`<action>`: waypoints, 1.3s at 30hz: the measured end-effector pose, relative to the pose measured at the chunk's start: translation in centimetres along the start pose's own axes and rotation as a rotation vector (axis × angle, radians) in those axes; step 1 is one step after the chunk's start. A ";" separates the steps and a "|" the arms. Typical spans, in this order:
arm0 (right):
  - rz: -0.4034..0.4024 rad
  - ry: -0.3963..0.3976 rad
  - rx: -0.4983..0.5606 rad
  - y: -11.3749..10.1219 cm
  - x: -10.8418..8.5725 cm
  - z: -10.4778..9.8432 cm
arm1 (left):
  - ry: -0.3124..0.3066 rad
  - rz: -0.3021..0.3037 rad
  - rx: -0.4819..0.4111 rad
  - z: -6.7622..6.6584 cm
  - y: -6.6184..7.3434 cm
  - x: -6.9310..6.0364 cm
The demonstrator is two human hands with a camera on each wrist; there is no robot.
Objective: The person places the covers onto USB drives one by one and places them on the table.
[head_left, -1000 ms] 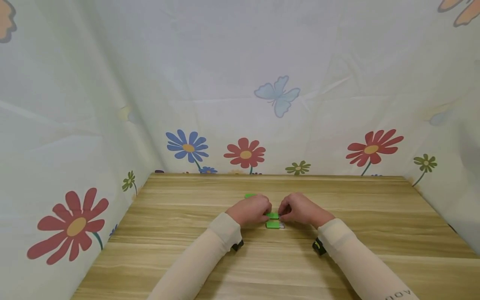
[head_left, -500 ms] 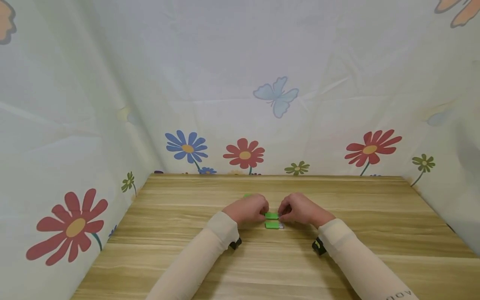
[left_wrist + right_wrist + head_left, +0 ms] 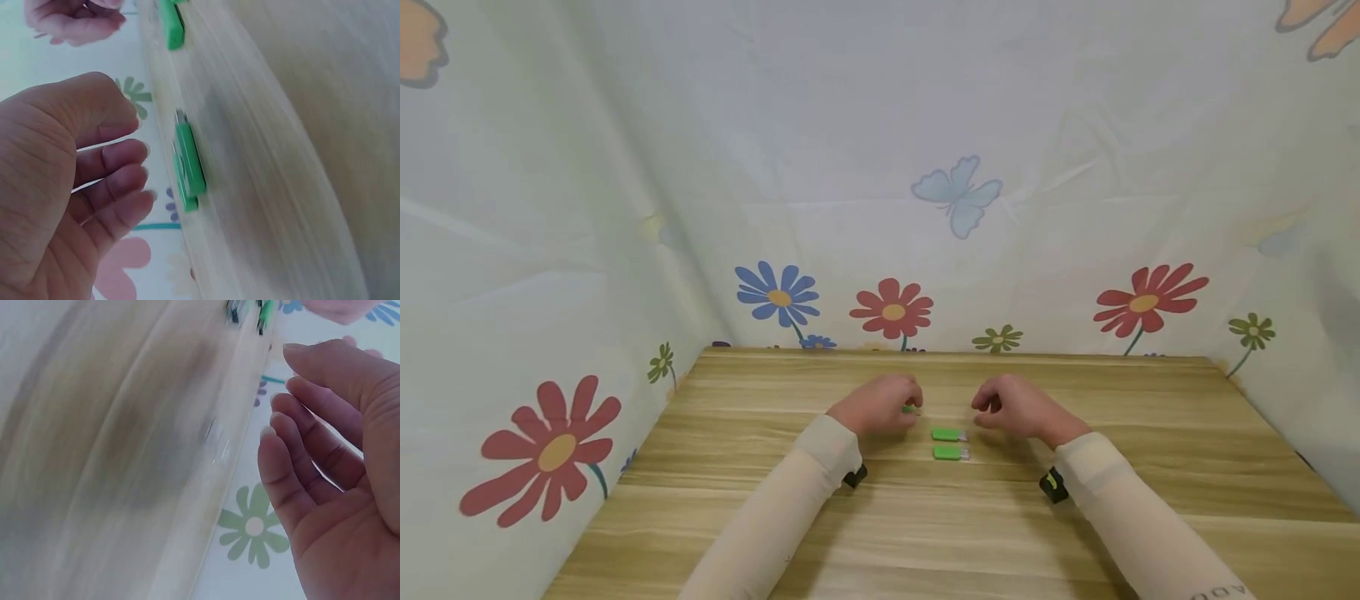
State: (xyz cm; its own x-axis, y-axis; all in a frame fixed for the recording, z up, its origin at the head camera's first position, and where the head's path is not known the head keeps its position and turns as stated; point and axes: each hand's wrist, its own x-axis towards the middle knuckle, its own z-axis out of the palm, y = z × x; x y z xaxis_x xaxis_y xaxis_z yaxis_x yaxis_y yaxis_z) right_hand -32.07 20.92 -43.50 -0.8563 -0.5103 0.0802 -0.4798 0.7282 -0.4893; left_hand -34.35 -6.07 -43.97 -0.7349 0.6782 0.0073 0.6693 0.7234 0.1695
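Two green sticks, the far one (image 3: 946, 435) and the near one (image 3: 947, 453), lie parallel on the table, their clear or metal ends to the right. My left hand (image 3: 880, 406) hovers beyond them to the left, beside another green piece (image 3: 909, 409) partly hidden by its fingers. The left wrist view has bent, parted fingers on this hand (image 3: 81, 162), holding nothing, near two overlapping green sticks (image 3: 191, 159). To the right of the sticks, my right hand (image 3: 1018, 408) is raised; its loosely bent fingers are apart and hold nothing in the right wrist view (image 3: 337, 450).
The wooden table (image 3: 737, 475) meets a flowered curtain (image 3: 820, 167) at its back and sides. Blurred green pieces (image 3: 265, 315) show at the top of the right wrist view. A dark wrist device (image 3: 1053, 485) hangs below the right sleeve.
Both hands have let go of the far one of the two parallel sticks and moved apart, the left up and left, the right to the right. That stick's clear end is now uncovered.
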 end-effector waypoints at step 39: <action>0.067 -0.061 -0.054 2.8 0.6 -0.2 | -0.014 -0.022 0.126 1.5 -2.2 1.2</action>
State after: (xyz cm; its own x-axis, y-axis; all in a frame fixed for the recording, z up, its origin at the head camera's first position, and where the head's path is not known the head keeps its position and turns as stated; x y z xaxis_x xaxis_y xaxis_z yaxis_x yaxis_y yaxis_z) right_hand -33.98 22.69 -44.65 -0.8744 -0.4851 -0.0048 -0.4328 0.7845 -0.4441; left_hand -36.54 -6.72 -45.79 -0.7486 0.6629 -0.0090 0.6620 0.7482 0.0445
